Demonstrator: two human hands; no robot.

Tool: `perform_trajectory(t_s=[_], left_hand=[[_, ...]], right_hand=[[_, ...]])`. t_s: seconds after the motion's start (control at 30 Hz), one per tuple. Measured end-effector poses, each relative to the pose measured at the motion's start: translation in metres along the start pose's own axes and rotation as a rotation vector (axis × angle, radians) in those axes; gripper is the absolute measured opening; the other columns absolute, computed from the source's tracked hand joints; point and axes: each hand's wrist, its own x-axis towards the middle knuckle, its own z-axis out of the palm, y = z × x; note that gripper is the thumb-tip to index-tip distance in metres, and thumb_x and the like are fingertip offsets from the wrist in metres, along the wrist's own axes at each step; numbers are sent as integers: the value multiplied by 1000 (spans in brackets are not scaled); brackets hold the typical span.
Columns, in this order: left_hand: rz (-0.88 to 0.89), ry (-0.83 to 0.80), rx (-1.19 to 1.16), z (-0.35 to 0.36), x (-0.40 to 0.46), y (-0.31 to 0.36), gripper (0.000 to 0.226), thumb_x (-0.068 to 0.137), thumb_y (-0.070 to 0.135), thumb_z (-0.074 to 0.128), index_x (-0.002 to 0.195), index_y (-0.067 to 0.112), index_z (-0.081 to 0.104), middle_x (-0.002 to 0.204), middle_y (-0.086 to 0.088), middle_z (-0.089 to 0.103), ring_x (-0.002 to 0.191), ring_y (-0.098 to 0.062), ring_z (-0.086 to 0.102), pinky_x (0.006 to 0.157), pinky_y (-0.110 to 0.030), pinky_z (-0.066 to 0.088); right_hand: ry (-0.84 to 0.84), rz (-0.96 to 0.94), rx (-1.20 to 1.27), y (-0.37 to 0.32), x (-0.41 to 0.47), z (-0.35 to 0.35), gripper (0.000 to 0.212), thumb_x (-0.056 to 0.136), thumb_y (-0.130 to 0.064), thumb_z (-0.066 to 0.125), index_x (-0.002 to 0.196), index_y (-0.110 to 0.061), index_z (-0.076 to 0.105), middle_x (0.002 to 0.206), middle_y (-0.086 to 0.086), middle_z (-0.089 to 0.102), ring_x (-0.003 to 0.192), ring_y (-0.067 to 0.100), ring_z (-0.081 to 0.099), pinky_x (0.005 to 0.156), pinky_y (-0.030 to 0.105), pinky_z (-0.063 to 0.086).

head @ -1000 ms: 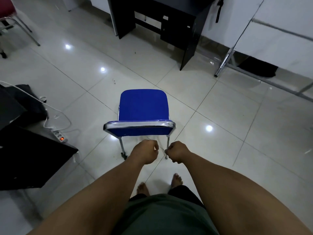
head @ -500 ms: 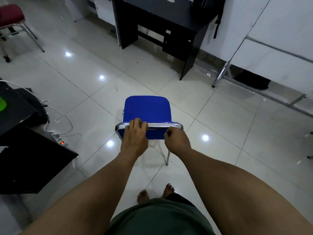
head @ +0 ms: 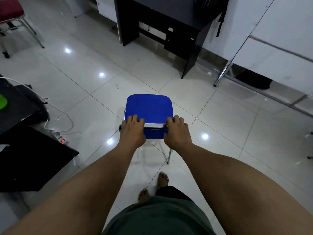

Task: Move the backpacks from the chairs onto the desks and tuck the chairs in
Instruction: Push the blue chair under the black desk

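Blue chair point(head: 149, 107) is stood on the tiled floor point(head: 237, 133) in open space, seat bare, no backpack on it, backrest rail nearest the camera. Backrest top is gripped at both ends: left hand point(head: 133, 131) wrapped over the left end, fingers curled over the chrome rail point(head: 155, 125); right hand point(head: 177, 133) wrapped over the right end in the same way. Change noted: a second ago both hands were held as loose fists short of the backrest, no contact; half a second ago they were landed on the rail; now a full two-hand grasp is seen and the black desk point(head: 177, 19) is framed larger and lower, so chair and person are judged to have been advanced toward it. Desk is still well apart from the chair, a stretch of bare tile between. A dark backpack point(head: 213, 7) is partly seen on the desk's right end, strap hanging over the edge, so the bag step for this chair is judged done. Tuck-in is judged under way, not finished: chair must be pushed on and lined up with the knee opening left of the drawer unit. Off to the left, a power strip point(head: 59, 137) with cable is lying clear of the path. Red chair point(head: 10, 12) is seen far left, not yet tucked.
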Motion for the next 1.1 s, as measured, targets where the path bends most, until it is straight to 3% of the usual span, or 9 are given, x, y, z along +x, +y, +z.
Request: perform_trajectory(t_s=[0.1, 0.2, 0.4, 0.5, 0.6, 0.77, 1.1], left_hand=[[19, -36, 22, -2, 12, -2, 60, 79, 26, 74, 132, 18, 48, 130, -7, 45, 121, -26, 41, 104, -39, 39], [27, -93, 55, -3, 22, -7, 58, 79, 25, 75, 130, 19, 48, 129, -8, 46, 121, -27, 41, 104, -39, 38], [26, -172, 68, 5, 32, -24, 57, 80, 14, 71, 132, 24, 50, 119, -3, 58, 112, -24, 51, 100, -36, 38], [65, -179, 62, 6, 45, -27, 60, 80, 14, 72, 134, 27, 51, 120, -1, 59, 115, -23, 52, 103, -37, 37], [55, -236, 24, 5, 49, -26, 61, 84, 14, 70, 139, 27, 48, 128, -2, 58, 118, -24, 54, 104, -38, 42], [8, -241, 56, 5, 55, -26, 49, 89, 13, 61, 134, 29, 53, 120, -6, 63, 104, -26, 61, 88, -33, 51], [-23, -196, 52, -14, 88, -22, 47, 87, 21, 69, 132, 29, 57, 117, -3, 66, 102, -24, 64, 88, -33, 52]], right_hand=[[-100, 15, -73, 5, 9, -1, 59, 81, -22, 69, 134, -20, 44, 134, 5, 48, 127, 26, 40, 109, 44, 36], [-191, 16, -104, 10, 19, 1, 56, 82, -21, 67, 134, -21, 46, 130, 4, 52, 125, 25, 42, 109, 45, 32], [-253, -10, -112, 18, 42, 5, 35, 83, -15, 67, 116, -22, 56, 110, 3, 60, 107, 24, 52, 96, 40, 41], [-296, -21, -103, 15, 54, 10, 35, 80, -19, 70, 112, -25, 56, 105, 2, 63, 98, 24, 56, 89, 40, 46], [-286, -17, -125, 17, 60, 18, 35, 78, -17, 70, 110, -27, 58, 96, 1, 62, 88, 26, 57, 79, 40, 52], [-259, -123, -216, 22, 69, 20, 28, 81, -5, 62, 103, -22, 62, 85, 2, 63, 70, 25, 51, 75, 37, 54], [-237, -234, -249, 26, 108, -2, 37, 83, -5, 61, 116, -22, 60, 92, 3, 67, 78, 26, 63, 72, 36, 54]])
